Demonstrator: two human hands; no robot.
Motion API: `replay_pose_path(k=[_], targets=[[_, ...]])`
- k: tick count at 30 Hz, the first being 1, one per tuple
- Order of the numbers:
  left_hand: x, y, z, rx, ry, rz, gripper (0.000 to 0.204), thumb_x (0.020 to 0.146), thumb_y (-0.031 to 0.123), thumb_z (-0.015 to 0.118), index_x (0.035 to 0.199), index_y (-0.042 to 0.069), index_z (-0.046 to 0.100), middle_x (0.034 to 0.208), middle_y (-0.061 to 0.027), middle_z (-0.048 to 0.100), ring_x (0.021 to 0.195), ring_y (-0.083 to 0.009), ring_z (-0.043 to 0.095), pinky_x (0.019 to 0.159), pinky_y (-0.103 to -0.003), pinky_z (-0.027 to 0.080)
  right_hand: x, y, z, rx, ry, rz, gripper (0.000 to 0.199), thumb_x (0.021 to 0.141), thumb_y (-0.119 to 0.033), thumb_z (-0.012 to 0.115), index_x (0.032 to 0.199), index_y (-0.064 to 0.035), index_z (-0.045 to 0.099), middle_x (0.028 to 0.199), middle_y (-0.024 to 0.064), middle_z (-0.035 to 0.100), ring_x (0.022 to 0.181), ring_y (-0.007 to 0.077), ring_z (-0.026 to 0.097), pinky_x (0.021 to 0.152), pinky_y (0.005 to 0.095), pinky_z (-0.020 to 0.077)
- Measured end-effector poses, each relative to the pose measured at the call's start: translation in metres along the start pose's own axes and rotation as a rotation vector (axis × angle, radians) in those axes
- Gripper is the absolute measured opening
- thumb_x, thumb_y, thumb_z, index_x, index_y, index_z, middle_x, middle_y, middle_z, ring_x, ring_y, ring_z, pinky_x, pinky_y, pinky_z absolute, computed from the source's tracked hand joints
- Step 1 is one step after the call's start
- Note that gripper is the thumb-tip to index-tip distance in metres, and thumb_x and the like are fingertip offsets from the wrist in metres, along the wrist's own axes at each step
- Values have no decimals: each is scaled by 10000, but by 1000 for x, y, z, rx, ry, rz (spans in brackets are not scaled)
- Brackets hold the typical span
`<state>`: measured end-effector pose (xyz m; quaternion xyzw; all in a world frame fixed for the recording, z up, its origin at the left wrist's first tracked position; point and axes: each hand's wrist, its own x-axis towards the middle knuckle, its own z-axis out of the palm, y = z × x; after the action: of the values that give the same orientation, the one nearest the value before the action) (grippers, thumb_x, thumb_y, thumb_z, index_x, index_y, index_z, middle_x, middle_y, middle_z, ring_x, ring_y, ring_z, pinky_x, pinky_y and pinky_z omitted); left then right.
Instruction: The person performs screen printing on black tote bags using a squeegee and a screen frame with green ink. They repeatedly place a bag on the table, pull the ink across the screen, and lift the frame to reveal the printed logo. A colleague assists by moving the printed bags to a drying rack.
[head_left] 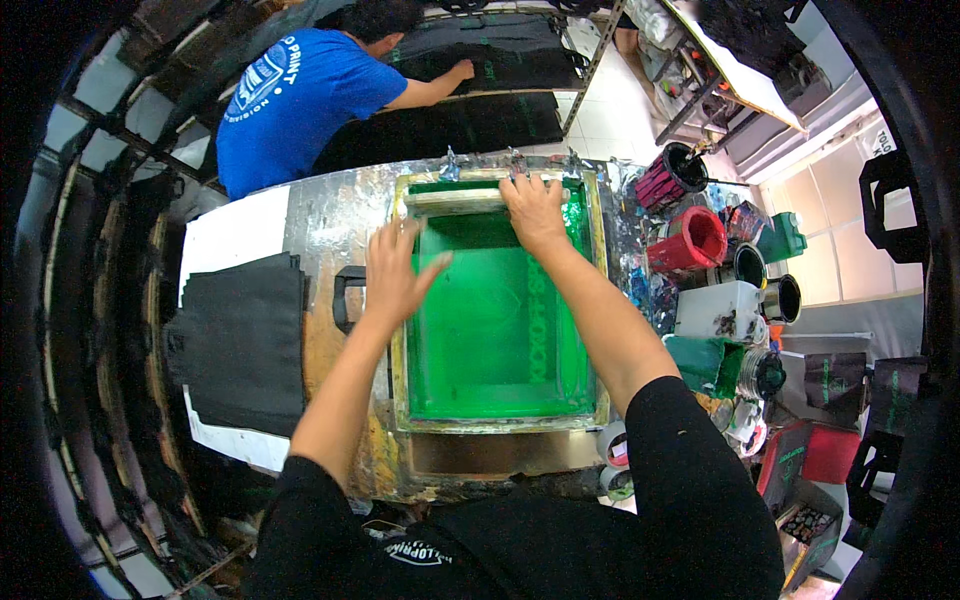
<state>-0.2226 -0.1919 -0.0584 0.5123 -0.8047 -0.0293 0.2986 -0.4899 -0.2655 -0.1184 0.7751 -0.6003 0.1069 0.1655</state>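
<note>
Right hand on a wooden bar at the far end of a green printing screen

The right hand (538,212) has its grip clamped over the right part of a long, pale wooden squeegee bar (452,203), which lies crosswise inside the far end of a rectangular screen frame with a yellowish, stained rim (500,425). The left hand (396,275), slightly blurred, is above the frame's left edge; its grip is apart, thumb spread from the fingers, with nothing held. Whether it touches the rim cannot be told.

Bright green ink-coated mesh (475,320) fills the frame, with paler lettering along its right side. The frame lies on a paint-stained desk (340,215). Just left of it is a black loop handle (346,300), and farther left a stack of flat black sheets (240,335) on a white board (232,240).

Right of the frame stand a red round bucket (690,238), a magenta-and-black ink-smeared can (662,182) and a green open container (705,362). Beyond the desk, a person in a blue T-shirt (295,110) reaches over black sheets on a rack (485,50).
</note>
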Motion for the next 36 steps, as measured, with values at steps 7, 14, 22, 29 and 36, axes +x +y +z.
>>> replay_pose_path(k=[7,14,22,29,36], targets=[[57,-30,79,197,-64,66,506,916,533,726,965,36,643,979,-171,612,935,-385,576,853,-505,472,-18,-1,-12,-22,4,-33,239,914,-168,651,1147,-218,629,1032,12,635,1010,220,622,850,471,420],[-16,-6,61,172,-59,80,465,864,490,784,893,58,614,921,-117,583,897,-337,576,802,-470,481,-83,-22,-41,-21,-84,-68,226,914,-185,645,1135,-228,631,989,13,607,978,227,609,841,471,425],[-127,44,19,130,-52,110,450,807,447,832,887,76,589,908,-124,552,877,-339,561,782,-461,478,-198,-64,-93,2,-90,-61,216,912,-208,639,1128,-221,646,947,16,589,939,231,600,866,482,438],[-220,86,-20,107,-105,108,479,802,490,821,902,71,612,897,-120,538,876,-331,554,781,-458,467,-299,-103,-135,-7,-139,-45,227,900,-240,654,1126,-228,656,935,12,580,931,233,597,877,487,441],[-226,84,-30,-25,-128,50,637,862,516,804,1251,41,631,1133,-158,588,1083,-368,556,942,-467,463,-289,-102,-148,33,-198,-55,342,860,-214,713,1191,-186,636,992,47,583,985,255,586,907,487,411]])
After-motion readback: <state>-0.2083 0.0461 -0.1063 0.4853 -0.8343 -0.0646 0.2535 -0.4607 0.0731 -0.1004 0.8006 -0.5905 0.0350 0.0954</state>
